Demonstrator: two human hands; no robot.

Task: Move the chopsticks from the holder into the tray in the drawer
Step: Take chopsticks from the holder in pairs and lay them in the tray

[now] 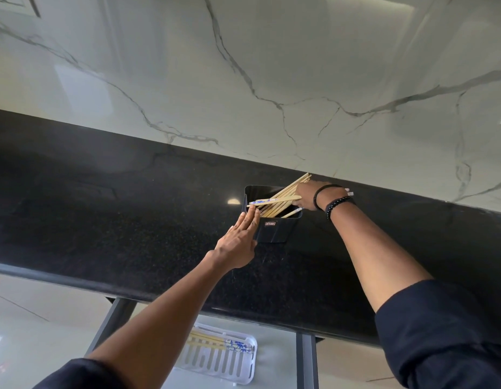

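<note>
Chopsticks slanting up-right in holder, right hand gripping them, left hand flat against holder

A black rectangular holder stands on the dark bench, with pale wooden chopsticks leaning out of it to the back right, one blue-patterned. The white slotted tray lies in the open drawer, a few more sticks flat inside it
</note>
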